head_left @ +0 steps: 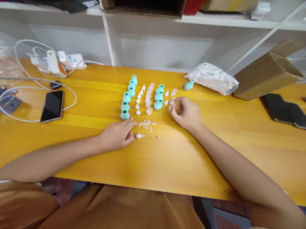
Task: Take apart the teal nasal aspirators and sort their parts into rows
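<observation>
My left hand (118,135) rests on the table, fingers stretched and thumb apart, beside a scatter of small pale rings (146,124) and a whitish bulb-shaped piece with a narrow tip (140,136). My right hand (188,113) has its thumb and index finger curled around a small translucent cup (171,107), partly hidden by the fingertips. Between my hands stand a long row of mint-green bulbs (126,97), a row of small white pointed nozzles (138,100), a row of translucent cups (149,95), and a shorter row of three mint-green bulbs (158,104) with more nozzles (166,93) beside it.
A single mint-green bulb (188,85) lies by a white plastic package (211,77). At the right are a cardboard box (269,74) and a black phone case (288,111). A phone (52,106), cables and chargers (55,63) lie left. White shelving (166,53) borders the back.
</observation>
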{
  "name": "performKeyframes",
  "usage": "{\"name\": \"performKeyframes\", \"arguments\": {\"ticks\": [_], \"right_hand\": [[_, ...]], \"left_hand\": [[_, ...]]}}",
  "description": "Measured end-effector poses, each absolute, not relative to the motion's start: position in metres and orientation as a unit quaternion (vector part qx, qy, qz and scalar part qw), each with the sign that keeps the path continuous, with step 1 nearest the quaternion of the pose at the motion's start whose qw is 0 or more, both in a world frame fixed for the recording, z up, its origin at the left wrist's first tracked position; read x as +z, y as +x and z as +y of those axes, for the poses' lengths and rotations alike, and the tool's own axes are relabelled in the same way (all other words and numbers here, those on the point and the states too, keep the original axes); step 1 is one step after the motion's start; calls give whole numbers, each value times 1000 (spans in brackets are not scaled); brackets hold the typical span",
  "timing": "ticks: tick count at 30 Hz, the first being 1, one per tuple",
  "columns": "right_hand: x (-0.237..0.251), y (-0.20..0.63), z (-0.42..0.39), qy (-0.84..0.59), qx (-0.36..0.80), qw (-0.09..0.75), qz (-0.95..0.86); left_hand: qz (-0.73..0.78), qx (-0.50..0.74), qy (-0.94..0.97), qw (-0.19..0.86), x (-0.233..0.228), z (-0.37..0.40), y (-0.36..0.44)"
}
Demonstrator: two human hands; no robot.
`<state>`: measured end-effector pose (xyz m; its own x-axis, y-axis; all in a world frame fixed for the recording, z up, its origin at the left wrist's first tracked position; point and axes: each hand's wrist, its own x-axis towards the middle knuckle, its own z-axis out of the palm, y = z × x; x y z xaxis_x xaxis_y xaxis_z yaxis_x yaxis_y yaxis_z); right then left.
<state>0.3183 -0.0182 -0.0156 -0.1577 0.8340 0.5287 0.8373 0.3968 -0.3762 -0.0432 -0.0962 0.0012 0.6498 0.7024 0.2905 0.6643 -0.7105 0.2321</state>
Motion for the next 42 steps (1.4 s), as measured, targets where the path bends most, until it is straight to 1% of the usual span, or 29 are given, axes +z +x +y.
{"name": "performKeyframes", "arguments": {"ticks": [4, 8, 14, 22, 28, 32, 36, 39, 42], "right_hand": [[-18, 313, -20, -557, -1, 334, -761], [-19, 313, -18, -555, 22, 330, -763], [-18, 311, -17, -552, 34, 311, -772], [-18, 308, -21, -538, 29, 332, -774], [-17, 309, -21, -516, 55, 335, -787], [-15, 307, -22, -502, 82, 350, -787], [-12, 298, -28, -480, 97, 390, -780], [-9, 287, -38, -437, 137, 428, -779], [-6, 274, -53, -392, 222, 442, -775]], "left_hand": [[374, 154, 915, -16, -11, -92, -46], [367, 115, 922, -40, -16, -87, -43], [377, 143, 915, 2, -15, -83, -37], [396, 157, 904, 37, -11, -81, -36], [404, 165, 898, 55, -12, -78, -29], [398, 180, 896, 78, -12, -77, -28], [393, 212, 889, 102, -9, -76, -30], [388, 242, 881, 120, -6, -78, -32], [375, 272, 876, 135, -4, -81, -33]]}}
